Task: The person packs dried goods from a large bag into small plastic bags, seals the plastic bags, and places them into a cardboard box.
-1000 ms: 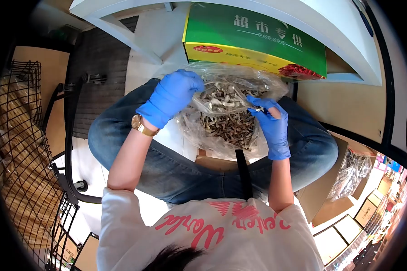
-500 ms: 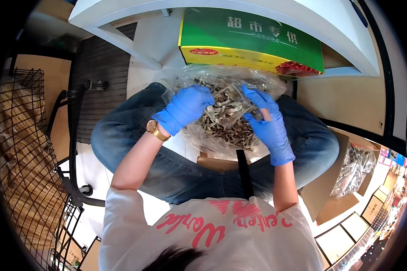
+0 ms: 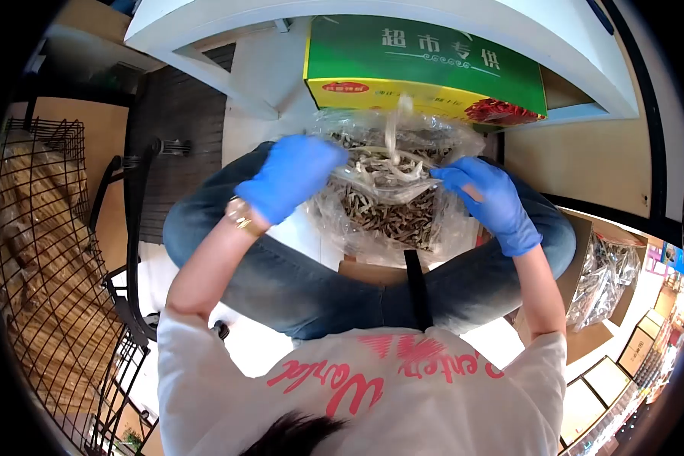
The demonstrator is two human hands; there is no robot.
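Note:
A small clear plastic bag [image 3: 387, 188] with pale dried strips in it is stretched between my hands, both in blue gloves. My left hand [image 3: 292, 178], smeared by motion, closes on the bag's left edge. At the opposite edge, my right hand [image 3: 488, 199] pinches the plastic between thumb and fingers. Beneath lies a large open plastic bag [image 3: 448, 242] full of greyish-brown dried strips [image 3: 391, 220], set between my bent legs. A whitish blurred streak [image 3: 392, 133] stands above the small bag; I cannot make out what it is.
A green and yellow carton [image 3: 425, 68] stands just beyond the large bag, under a white table frame [image 3: 205, 72]. On the left is a black wire cart [image 3: 53, 266] with long tan goods. An open cardboard box [image 3: 585, 334] holding plastic packets [image 3: 604, 281] sits at right.
My hands have moved apart, the right one outward to the right and the left one to the left, pulling the small bag wide. A pale blurred streak has appeared above it.

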